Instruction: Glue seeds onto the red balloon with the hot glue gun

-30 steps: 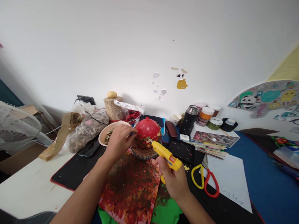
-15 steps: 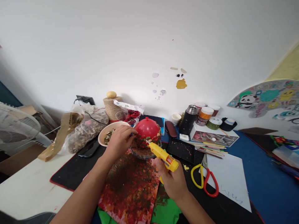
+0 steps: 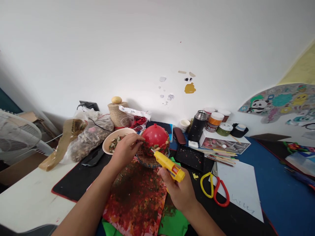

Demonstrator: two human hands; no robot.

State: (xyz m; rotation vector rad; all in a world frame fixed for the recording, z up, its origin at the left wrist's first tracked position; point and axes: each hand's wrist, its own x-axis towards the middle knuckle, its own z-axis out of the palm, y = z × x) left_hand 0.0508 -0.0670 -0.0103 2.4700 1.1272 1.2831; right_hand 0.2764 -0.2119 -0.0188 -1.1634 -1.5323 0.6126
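Note:
A red balloon (image 3: 155, 134) sits in a small woven basket (image 3: 147, 161), with red and green petals stuck round its lower half. My left hand (image 3: 125, 150) is closed in a pinch against the balloon's left side, holding something I cannot make out. My right hand (image 3: 177, 189) grips a yellow glue gun (image 3: 167, 165), and its nozzle points at the petals on the balloon's front. Just behind my left hand stands a cream bowl (image 3: 113, 141) of dried petals.
A red and green painted sheet (image 3: 137, 196) lies under the basket on a black mat. Yellow and red scissors (image 3: 214, 190), white paper (image 3: 242, 186), a black tray (image 3: 192, 157), a flask (image 3: 198, 125), paint jars (image 3: 216, 119), a twine spool (image 3: 118, 113) and a plastic bag (image 3: 88, 136) surround it.
The glue gun has moved left and a little up, bringing its nozzle closer to the balloon's petals. My left hand stays pinched at the balloon's left side.

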